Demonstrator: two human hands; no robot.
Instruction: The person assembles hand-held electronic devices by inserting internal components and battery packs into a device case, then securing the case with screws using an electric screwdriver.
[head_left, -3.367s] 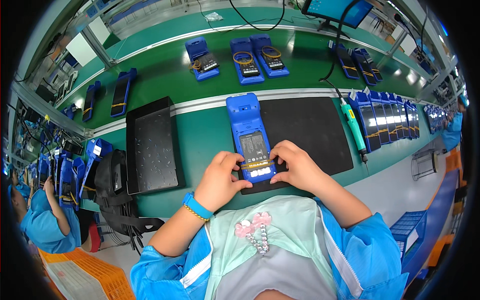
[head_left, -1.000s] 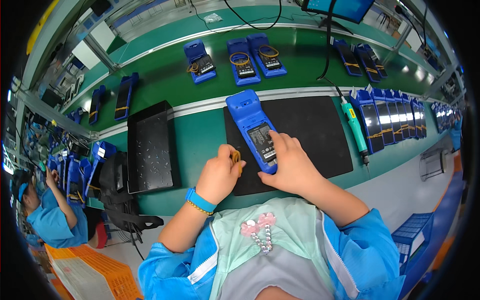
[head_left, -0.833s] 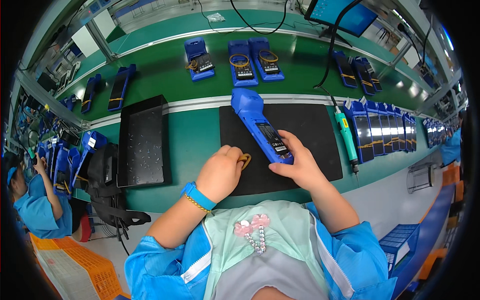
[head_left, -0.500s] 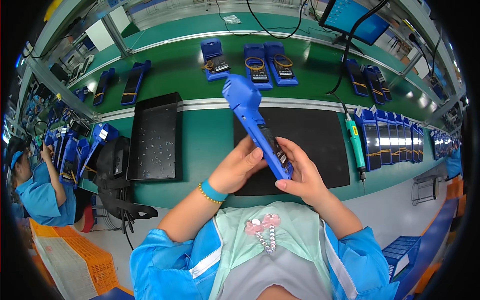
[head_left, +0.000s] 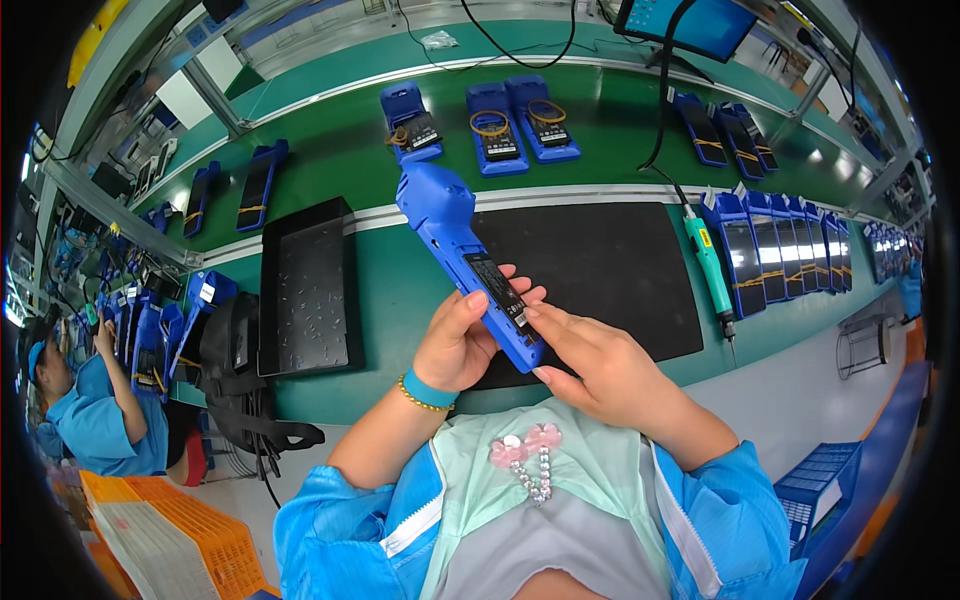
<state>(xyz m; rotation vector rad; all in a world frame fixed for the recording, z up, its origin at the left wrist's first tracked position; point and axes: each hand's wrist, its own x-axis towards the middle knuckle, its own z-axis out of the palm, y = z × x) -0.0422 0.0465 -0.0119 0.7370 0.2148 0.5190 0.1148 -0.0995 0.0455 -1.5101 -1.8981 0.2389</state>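
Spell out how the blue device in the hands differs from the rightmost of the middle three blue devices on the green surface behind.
Pose: the held device is tilted between the left hand and right hand; the resting device lies on the green surface.
Band: a yellow-brown band loops over the resting device; none shows on the held device.
Shared: both have blue housings and a black labelled panel.

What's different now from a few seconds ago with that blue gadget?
The blue device was lifted off the black mat, its top swinging left. Its rubber band came off into the left hand and is now out of sight. That hand now grips the device; the right hand touches its lower end. The screwdriver and black tray stayed put.
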